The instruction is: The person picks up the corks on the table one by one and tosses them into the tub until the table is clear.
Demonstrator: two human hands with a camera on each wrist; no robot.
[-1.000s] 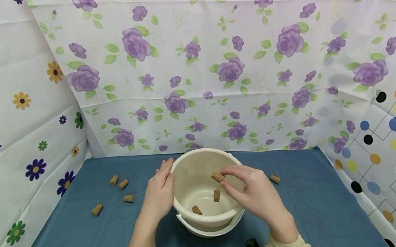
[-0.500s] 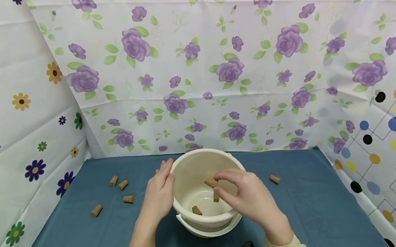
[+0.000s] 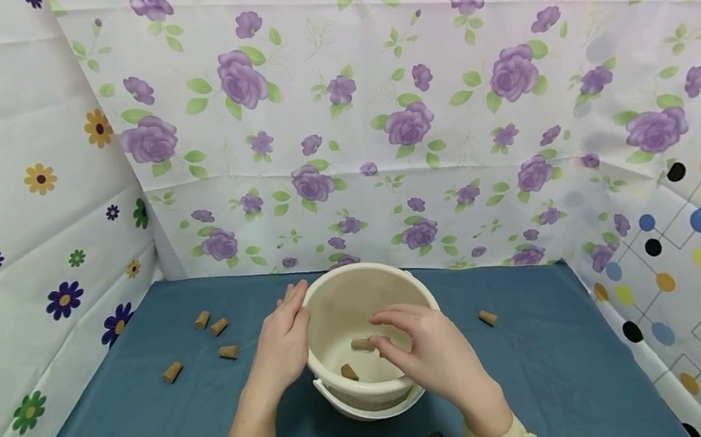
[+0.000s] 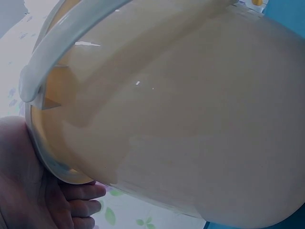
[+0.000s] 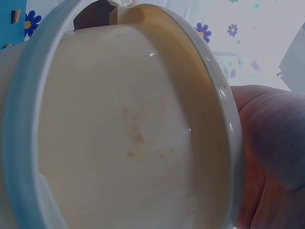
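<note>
A cream bucket (image 3: 370, 388) stands on the table, its handle (image 3: 339, 406) hanging at the front. My left hand (image 3: 281, 338) rests on the bucket's left rim with its fingers straight. My right hand (image 3: 440, 349) reaches over the right rim, thumb and index finger parted. A blurred cork (image 3: 362, 345) is just off the thumb tip inside the bucket, apparently loose. One cork (image 3: 349, 372) lies on the bucket floor; another there is mostly hidden by the right thumb. Both wrist views are filled by the bucket wall (image 4: 181, 109), and the right wrist view shows its handle (image 5: 24, 129) up close.
Several corks (image 3: 228, 352) lie to the left of the bucket. A single cork (image 3: 488, 317) lies to its right. The blue tablecloth (image 3: 575, 366) ends against a floral sheet (image 3: 375, 208) at the back, with patterned sheets on both sides.
My right hand moved left and a little down over the bucket. The cork it pinched has left its fingers and sits lower inside the bucket. My left hand stayed put.
</note>
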